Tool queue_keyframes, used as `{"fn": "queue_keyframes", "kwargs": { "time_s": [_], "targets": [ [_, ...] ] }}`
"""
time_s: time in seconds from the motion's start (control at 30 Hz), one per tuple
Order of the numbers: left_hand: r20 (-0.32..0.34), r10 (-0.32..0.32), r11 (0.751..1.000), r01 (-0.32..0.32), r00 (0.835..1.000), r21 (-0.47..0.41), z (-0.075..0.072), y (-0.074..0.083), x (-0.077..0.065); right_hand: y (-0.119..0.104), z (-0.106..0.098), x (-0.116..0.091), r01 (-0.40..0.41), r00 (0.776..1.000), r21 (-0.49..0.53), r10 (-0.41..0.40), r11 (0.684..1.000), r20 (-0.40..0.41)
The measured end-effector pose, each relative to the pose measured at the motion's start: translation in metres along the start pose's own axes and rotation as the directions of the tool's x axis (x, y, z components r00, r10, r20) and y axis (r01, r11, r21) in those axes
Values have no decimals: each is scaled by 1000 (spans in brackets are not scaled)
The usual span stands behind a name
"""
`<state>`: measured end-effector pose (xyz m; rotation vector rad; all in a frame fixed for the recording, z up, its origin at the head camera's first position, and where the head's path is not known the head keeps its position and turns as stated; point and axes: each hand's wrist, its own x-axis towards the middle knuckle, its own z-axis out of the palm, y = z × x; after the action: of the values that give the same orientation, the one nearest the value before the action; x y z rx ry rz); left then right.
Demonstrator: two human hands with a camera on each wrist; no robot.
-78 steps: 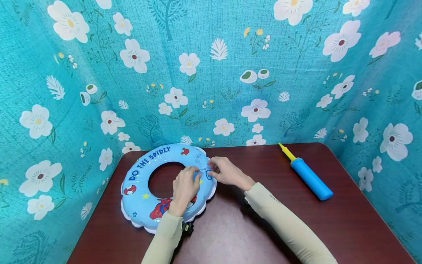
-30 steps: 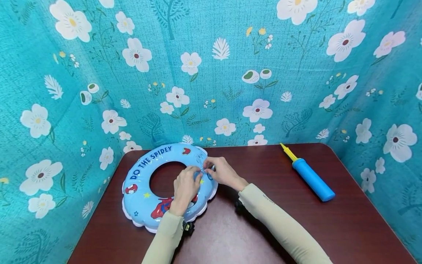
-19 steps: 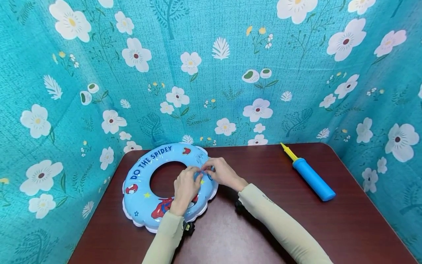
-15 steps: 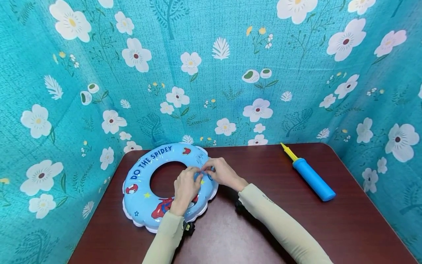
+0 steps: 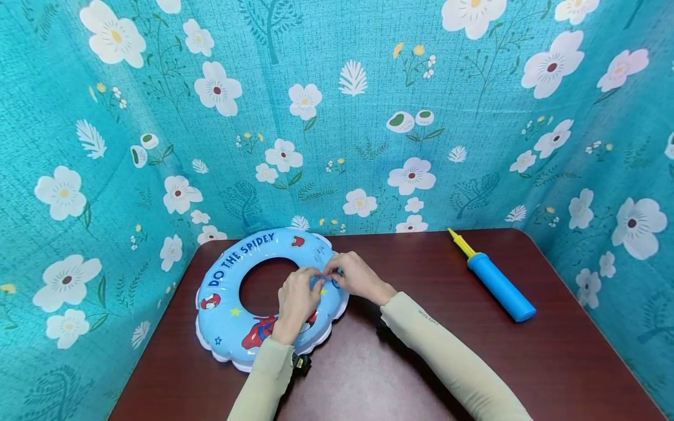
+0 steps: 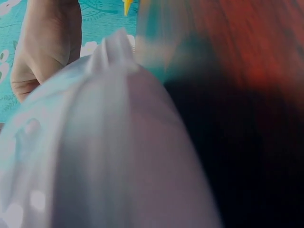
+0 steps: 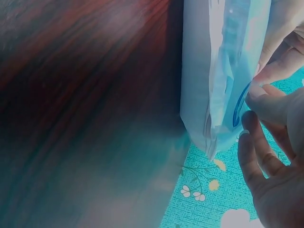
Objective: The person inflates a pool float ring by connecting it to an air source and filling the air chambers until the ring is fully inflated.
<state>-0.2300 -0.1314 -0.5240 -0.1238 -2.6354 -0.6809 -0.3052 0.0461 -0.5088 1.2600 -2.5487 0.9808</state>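
A light-blue inflatable swim ring with cartoon prints lies on the left of the table. My left hand reaches over the ring's right side, finger and thumb pinching at its surface. From the right, my right hand pinches at the same spot, its fingertips against the left ones. What exactly lies between the fingertips is hidden. In the right wrist view, my right hand has thumb and forefinger together at the ring, other fingers loosely bent. The left wrist view shows the ring's blurred side close up.
A blue hand pump with a yellow nozzle lies at the right of the dark red-brown table. A teal floral curtain hangs behind the table and along both sides.
Since the earliest frame, my right hand has shifted slightly left, bringing its fingertips up against those of my left hand. The left hand, ring and pump stay in place.
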Motion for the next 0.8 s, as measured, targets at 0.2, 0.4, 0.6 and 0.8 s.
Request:
{"fn": "queue_keyframes", "kwargs": {
  "time_s": [0.2, 0.4, 0.6, 0.8],
  "targets": [
    [13, -16, 1000, 16, 1000, 6, 1, 0, -1, -4, 0, 0, 30, 999, -53, -29, 998, 30],
    [58, -64, 998, 64, 996, 5, 1, 1, -2, -7, 5, 1, 68, 996, -176, -57, 982, 67],
    [74, -85, 996, 84, 994, 15, 0, 0, -1, -12, 9, 4, 95, 992, -266, -68, 959, 110],
    [94, -99, 995, 98, 991, 17, 0, 0, -2, -14, 12, 7, 98, 988, -317, -54, 943, 145]
  ]
}}
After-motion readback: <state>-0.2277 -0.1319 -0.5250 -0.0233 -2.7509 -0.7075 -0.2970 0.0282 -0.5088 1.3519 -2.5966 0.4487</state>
